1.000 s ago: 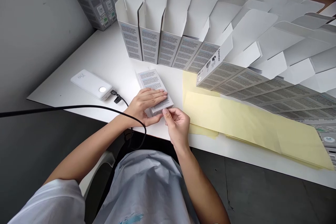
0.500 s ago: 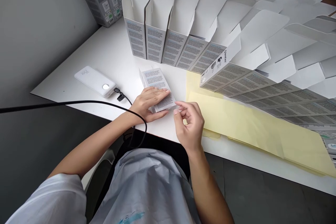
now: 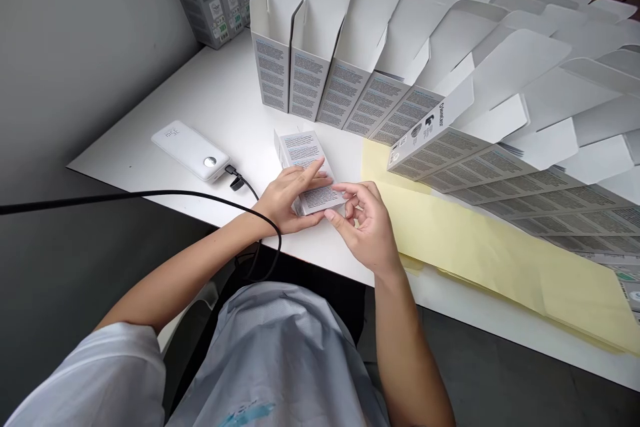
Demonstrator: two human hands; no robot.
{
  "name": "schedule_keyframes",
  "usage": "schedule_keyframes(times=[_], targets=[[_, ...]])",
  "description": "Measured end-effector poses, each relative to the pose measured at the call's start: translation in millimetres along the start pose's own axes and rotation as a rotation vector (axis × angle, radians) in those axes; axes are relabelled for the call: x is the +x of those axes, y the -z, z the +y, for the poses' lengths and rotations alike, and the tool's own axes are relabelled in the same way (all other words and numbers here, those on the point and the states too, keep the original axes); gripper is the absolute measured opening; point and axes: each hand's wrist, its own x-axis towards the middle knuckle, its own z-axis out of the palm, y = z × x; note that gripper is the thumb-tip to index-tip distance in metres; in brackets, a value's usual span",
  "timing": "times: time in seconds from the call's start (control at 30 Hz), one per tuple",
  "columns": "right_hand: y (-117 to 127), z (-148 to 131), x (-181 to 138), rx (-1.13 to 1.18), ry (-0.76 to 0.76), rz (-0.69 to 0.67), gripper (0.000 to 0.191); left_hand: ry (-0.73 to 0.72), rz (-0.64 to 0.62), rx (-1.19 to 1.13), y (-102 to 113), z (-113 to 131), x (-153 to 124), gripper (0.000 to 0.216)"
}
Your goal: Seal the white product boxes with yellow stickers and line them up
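So, the left hand (image 3: 293, 199) is pinning the printed white carton (image 3: 303, 150) under its palm, the right hand (image 3: 367, 230) is curling at its near edge, contact unclear, and the black cable (image 3: 200, 194) over the left forearm is risking a tug that skids it into the open cartons (image 3: 345, 100) just beyond the grip.

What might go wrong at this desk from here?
The black cable lies across the left forearm and might snag, tugging the white power bank. The small carton under the left hand sits close to the open cartons, so a slip might topple them.
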Motion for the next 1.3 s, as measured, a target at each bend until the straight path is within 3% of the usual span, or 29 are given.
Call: schedule_keyframes(times=[0.23, 0.5, 0.67, 0.87, 1.13, 1.3], targets=[[-3.3, 13.4, 2.7, 0.045, 0.031, 0.023, 0.04, 0.0, -0.012, -0.023, 0.8, -0.5, -2.0, 0.092], [-4.2, 24.6, 1.3, -0.097, 0.253, 0.12, 0.02, 0.02, -0.047, -0.071, 4.1, 1.0, -1.9, 0.091], [-3.0, 23.4, -0.6, -0.106, 0.236, 0.063, 0.037, 0.016, -0.049, -0.061, 4.5, 0.5, -1.8, 0.091], [-6.3, 23.2, 2.2, -0.115, 0.309, 0.136, 0.02, 0.025, -0.079, -0.074, 4.7, 0.1, -2.6, 0.089], [-6.8, 23.0, -0.6, -0.125, 0.269, 0.094, 0.032, 0.017, -0.073, -0.103, 6.5, 0.9, -1.5, 0.09], [-10.5, 23.5, 0.1, -0.134, 0.279, 0.145, 0.021, 0.027, -0.089, -0.102, 7.7, 0.3, -2.3, 0.092]])
